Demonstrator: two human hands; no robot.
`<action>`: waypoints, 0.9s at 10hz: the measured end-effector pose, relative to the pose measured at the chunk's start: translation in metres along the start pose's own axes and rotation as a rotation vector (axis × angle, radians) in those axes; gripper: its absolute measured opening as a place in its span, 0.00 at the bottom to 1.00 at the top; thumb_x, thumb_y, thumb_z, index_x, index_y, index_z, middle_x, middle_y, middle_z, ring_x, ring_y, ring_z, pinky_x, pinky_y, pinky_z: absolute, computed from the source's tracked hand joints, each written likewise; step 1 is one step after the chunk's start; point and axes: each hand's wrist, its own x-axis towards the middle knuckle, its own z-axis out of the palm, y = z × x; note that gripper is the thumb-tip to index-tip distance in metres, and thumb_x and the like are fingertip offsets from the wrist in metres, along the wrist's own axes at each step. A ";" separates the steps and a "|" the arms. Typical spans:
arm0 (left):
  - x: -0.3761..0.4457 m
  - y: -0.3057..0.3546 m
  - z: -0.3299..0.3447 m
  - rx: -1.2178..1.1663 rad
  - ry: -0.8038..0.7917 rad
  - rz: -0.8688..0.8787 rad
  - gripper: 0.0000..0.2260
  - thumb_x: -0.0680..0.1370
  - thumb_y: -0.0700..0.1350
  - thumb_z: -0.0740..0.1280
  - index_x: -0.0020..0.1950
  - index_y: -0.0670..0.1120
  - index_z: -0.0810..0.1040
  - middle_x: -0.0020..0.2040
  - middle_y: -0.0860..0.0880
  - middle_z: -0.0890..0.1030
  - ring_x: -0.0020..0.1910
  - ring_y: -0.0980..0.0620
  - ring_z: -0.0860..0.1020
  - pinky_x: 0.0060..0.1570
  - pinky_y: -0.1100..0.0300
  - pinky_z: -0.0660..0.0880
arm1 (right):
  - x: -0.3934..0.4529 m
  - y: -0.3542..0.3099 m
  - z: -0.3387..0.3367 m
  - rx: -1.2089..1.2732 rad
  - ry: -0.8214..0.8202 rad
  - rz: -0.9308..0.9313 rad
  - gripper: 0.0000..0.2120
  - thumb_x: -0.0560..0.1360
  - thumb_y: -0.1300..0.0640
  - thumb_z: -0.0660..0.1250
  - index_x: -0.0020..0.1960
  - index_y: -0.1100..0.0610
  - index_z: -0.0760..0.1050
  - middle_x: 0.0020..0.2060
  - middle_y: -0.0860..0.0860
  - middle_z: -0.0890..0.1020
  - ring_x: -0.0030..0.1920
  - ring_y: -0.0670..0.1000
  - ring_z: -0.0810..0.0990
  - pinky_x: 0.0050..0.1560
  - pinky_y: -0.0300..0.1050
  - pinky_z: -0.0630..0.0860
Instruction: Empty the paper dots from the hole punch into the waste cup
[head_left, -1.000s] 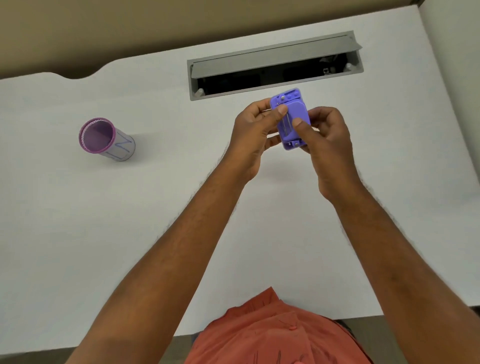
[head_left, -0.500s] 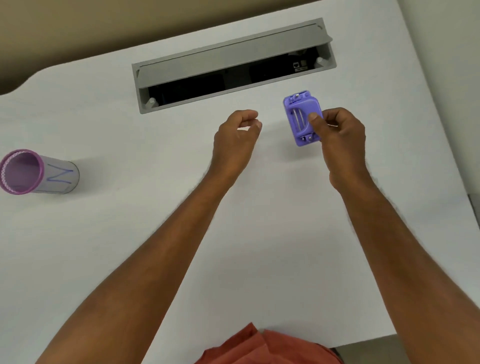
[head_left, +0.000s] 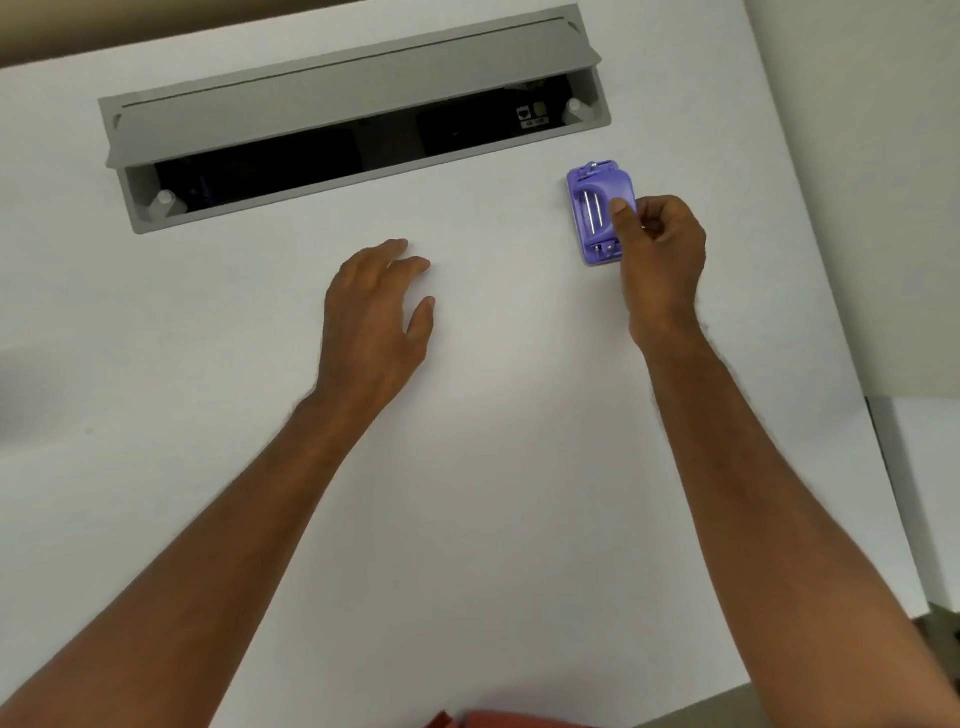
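Held the purple hole punch (head_left: 597, 213) at the table (head_left: 493, 467), just right of the cable hatch (head_left: 353, 114), pinched in the right hand (head_left: 660, 244); left hand (head_left: 376, 312) loose, empty, fingers apart; probably setting-down stage; cup out of view, so next needed finding it.

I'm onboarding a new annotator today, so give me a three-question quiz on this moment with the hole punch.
1. True or false: both hands grip the hole punch.
2. Which is nearer the cable hatch? A: left hand B: red cloth
3. Fill in: the waste cup is ____ of view.

Key: 1 false, only the right hand holds it, and the left hand is open over the table. 2 A. 3 out.
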 end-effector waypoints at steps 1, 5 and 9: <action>-0.003 -0.001 0.003 0.054 -0.010 0.035 0.17 0.80 0.47 0.68 0.69 0.46 0.77 0.75 0.46 0.72 0.75 0.43 0.67 0.76 0.47 0.64 | 0.002 0.004 0.001 -0.024 0.009 -0.012 0.08 0.77 0.51 0.71 0.49 0.55 0.78 0.39 0.45 0.80 0.33 0.34 0.76 0.39 0.26 0.72; -0.005 -0.006 0.004 0.085 -0.005 0.080 0.18 0.81 0.47 0.66 0.70 0.46 0.75 0.76 0.46 0.70 0.75 0.43 0.66 0.76 0.47 0.64 | 0.000 0.008 0.001 -0.050 0.033 -0.060 0.12 0.78 0.51 0.71 0.56 0.58 0.79 0.47 0.47 0.84 0.39 0.36 0.80 0.40 0.25 0.75; -0.009 -0.016 -0.015 0.156 0.014 0.070 0.21 0.82 0.50 0.64 0.74 0.46 0.72 0.76 0.46 0.71 0.75 0.44 0.68 0.77 0.46 0.60 | -0.007 -0.010 -0.007 -0.096 -0.062 -0.069 0.23 0.78 0.44 0.68 0.67 0.57 0.72 0.62 0.50 0.79 0.56 0.47 0.80 0.51 0.31 0.76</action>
